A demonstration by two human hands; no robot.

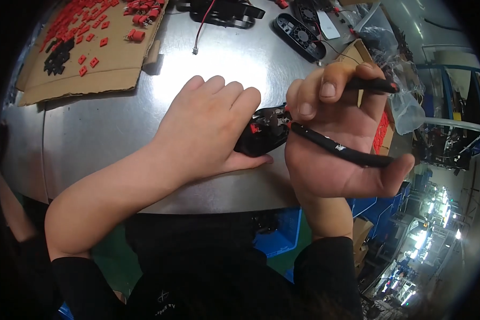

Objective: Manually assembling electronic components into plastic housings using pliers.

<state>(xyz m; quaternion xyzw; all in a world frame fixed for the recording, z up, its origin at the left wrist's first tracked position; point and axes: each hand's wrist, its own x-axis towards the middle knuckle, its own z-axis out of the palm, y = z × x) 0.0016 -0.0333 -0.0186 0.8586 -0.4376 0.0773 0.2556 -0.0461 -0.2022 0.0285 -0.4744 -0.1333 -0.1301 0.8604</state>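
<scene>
My left hand (pixel 210 128) is closed round a black plastic housing (pixel 261 141), steadying it above the near part of the metal table. Small red and metallic parts show at the housing's open end. In my right hand (pixel 341 128) are black-handled pliers (pixel 344 151), their two handles spread apart. One handle lies across the palm toward the thumb, while the fingers curl round the other. The pliers' head end is at the housing's open end; the jaws are partly hidden, so their grip cannot be made out.
A cardboard sheet (pixel 106 77) at the far left bears many red pieces (pixel 82 32) and a pile of black ones (pixel 58 56). Black housings with fans (pixel 300 37) and a wired black part (pixel 224 13) lie at the back. Clear plastic bags (pixel 384 40) sit at the right.
</scene>
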